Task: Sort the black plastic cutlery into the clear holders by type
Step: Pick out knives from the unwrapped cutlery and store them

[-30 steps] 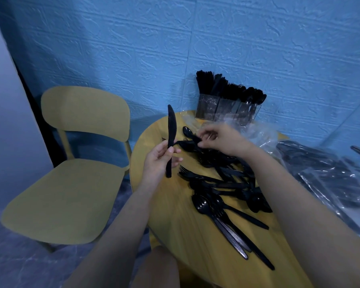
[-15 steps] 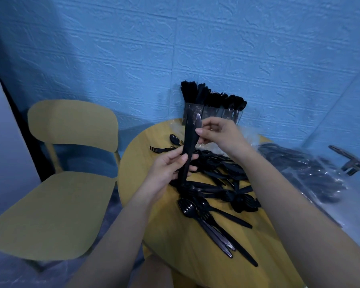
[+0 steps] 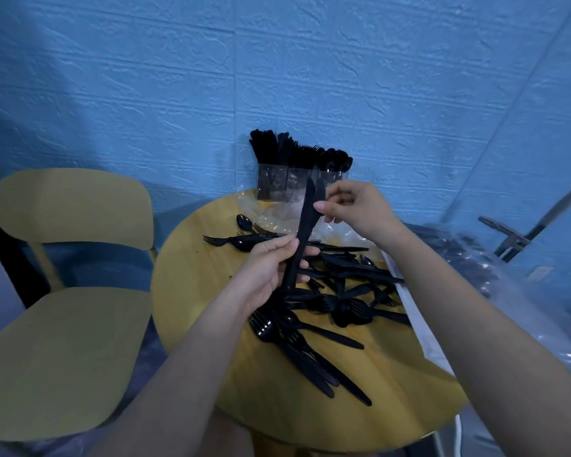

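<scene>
I have two black knives (image 3: 302, 232) stood nearly upright in the air over the middle of the round yellow counter (image 3: 198, 291), their blades up and lying close against each other. My left hand (image 3: 267, 268) grips them low on the handles, fingers (image 3: 279, 247) curled round them. My right hand (image 3: 353, 206) pinches the blade end near the top between thumb and forefinger, the other fingers loosely bent.

I judge this to be the gathering step: knives picked out of the mix and squared into a bundle before they go to a holder. Whether there are more than two in the bundle I cannot tell.

The clear holders (image 3: 297, 181) stand at the far edge of the counter against the blue wall, already packed with cutlery standing upright; the leftmost compartment looks to hold knives, though the dark plastic makes that hard to confirm. Crumpled clear wrap (image 3: 277, 216) lies just in front of them.

The next move calls for carrying the bundle forward over the loose pile (image 3: 337, 291) of forks, spoons and knives, and lowering it handle-first into the knife compartment, which is crowded, so I would need to find a gap.

A yellow chair (image 3: 66, 291) stands to the left, and bagged cutlery (image 3: 468, 258) lies to the right.
</scene>
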### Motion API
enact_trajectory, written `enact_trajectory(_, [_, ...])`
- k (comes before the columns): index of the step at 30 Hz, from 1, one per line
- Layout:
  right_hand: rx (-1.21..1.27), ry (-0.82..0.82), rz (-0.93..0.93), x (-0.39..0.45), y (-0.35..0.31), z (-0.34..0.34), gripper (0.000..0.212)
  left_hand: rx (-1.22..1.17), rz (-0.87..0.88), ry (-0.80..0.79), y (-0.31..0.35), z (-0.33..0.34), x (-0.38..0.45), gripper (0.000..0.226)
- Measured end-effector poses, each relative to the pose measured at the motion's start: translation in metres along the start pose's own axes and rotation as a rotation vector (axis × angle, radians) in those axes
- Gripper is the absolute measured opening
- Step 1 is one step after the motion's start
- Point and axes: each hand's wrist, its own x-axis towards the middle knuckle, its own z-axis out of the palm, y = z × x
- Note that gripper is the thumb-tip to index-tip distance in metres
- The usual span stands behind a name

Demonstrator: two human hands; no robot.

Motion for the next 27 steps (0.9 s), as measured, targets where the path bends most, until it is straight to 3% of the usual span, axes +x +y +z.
enact_trajectory(4, [-0.100,0.039,0.030,-0.003,0.008,-0.010,0.017,0.093,-0.020,-0.086,-0.001,0.012,0.001,0.027])
enact_trajectory(8, [-0.241,0.022,0.021,-0.007,0.019,-0.020,0.014,0.227,0.027,0.057,-0.005,0.013,0.006,0.035])
enact_trajectory(11, [-0.573,-0.177,-0.001,-0.012,0.036,-0.020,0.004,0.208,0.063,0.211,-0.003,0.000,0.007,0.036])
enact_trajectory(14, [-0.752,-0.396,-0.026,-0.015,0.050,0.001,0.020,0.200,0.067,0.270,-0.001,-0.011,0.005,0.036])
enact_trajectory(19, [-1.011,-0.531,-0.116,-0.013,0.064,0.032,0.037,0.155,0.051,0.297,-0.003,-0.019,0.001,0.034])
enact_trajectory(23, [-0.961,-0.495,-0.114,-0.015,0.065,0.034,0.030,0.168,0.054,0.315,-0.004,-0.024,-0.004,0.031])
enact_trajectory(27, [-0.642,-0.238,-0.037,-0.016,0.044,0.014,0.022,0.174,0.070,0.308,-0.006,-0.028,-0.005,0.032])
